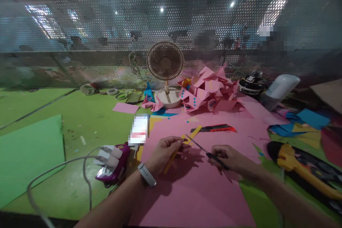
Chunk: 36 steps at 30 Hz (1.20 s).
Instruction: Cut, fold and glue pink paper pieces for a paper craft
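My left hand (pixel 165 152), with a white watch on its wrist, pinches a narrow yellow paper strip (pixel 187 139) above a large pink sheet (pixel 192 181). In my right hand (pixel 232 158) is a small pair of black-handled scissors (pixel 205 150), fingers closed on the handles. The blades point up and left and meet the strip close to my left fingertips.
A red and black utility knife (pixel 213 128) lies on the pink sheet behind my hands. Behind it are a pile of folded pink paper pieces (pixel 211 92) and a small desk fan (pixel 165 73). A purple power strip with white plugs (pixel 113 162) sits at left, a yellow glue gun (pixel 301 171) at right.
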Tool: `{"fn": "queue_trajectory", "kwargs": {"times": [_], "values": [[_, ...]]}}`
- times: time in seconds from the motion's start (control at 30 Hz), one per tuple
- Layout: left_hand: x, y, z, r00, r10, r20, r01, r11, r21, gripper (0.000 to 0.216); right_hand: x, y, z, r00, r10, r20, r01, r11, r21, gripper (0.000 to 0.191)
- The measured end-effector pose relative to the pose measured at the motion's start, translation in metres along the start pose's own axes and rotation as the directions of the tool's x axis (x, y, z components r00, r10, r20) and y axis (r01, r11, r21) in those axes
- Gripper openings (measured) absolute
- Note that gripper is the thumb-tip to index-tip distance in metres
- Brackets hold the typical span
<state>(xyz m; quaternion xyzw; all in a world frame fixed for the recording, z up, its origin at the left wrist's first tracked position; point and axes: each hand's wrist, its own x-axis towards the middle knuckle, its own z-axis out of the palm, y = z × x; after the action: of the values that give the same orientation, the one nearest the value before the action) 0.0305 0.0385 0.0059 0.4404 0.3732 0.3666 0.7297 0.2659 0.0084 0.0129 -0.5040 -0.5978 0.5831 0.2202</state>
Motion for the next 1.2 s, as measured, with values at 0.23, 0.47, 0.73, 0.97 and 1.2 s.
{"fn": "queue_trajectory", "kwargs": {"times": [0.23, 0.47, 0.73, 0.97, 1.2], "values": [[0.001, -0.002, 0.0, 1.0, -0.025, 0.009, 0.025, 1.0, -0.002, 0.029, 0.002, 0.008, 0.004, 0.999, 0.021, 0.042, -0.02, 1.0, -0.015, 0.038], [0.001, -0.005, -0.001, 0.999, -0.033, 0.008, 0.033, 0.999, 0.019, 0.029, 0.0, 0.003, 0.007, 0.999, -0.01, 0.03, 0.009, 1.0, 0.006, 0.036], [0.002, -0.005, -0.001, 1.0, -0.029, 0.013, 0.029, 1.0, 0.005, 0.026, 0.004, 0.013, 0.005, 1.0, -0.015, 0.022, 0.014, 0.999, 0.037, 0.033], [0.002, -0.006, -0.001, 0.999, -0.041, -0.008, 0.041, 0.999, -0.001, 0.026, 0.003, 0.009, 0.006, 1.0, 0.019, 0.008, -0.019, 0.999, 0.026, 0.036], [0.003, -0.006, -0.001, 0.999, -0.041, -0.02, 0.041, 0.999, -0.02, 0.028, 0.003, 0.011, 0.005, 1.0, 0.007, 0.008, -0.007, 0.999, 0.039, 0.034]]}}
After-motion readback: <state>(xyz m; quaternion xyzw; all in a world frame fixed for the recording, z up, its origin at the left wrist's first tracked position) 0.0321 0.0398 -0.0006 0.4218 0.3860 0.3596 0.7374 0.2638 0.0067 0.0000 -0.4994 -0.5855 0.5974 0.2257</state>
